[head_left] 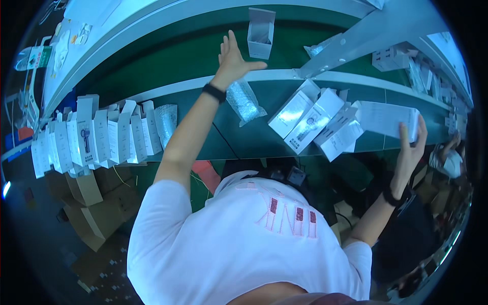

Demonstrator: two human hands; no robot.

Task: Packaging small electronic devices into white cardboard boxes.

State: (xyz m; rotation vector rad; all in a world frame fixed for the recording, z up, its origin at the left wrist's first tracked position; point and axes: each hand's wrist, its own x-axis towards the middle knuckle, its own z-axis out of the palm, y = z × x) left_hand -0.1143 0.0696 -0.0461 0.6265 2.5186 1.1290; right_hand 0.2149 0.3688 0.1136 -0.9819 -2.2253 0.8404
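My left hand (234, 60) reaches out over the bench with its fingers spread and nothing in them. Just to its right stands a white carton (261, 50) with its top flap up; something lies inside that I cannot make out. Below this hand a bubble-wrapped item (244, 103) rests on the dark green bench. Over at the right, my right hand (410, 147) grips the end of a long white box (384, 119). This box lies beside several white boxes, among them a printed box (315, 122) tilted against its neighbours.
A row of white cartons (84, 134) lines the left of the bench, with another bubble-wrapped item (166, 122) beside it. A metal post (351, 46) crosses the far right. Brown cardboard boxes (96, 208) sit on the floor. Another person's hand (450, 142) shows at far right.
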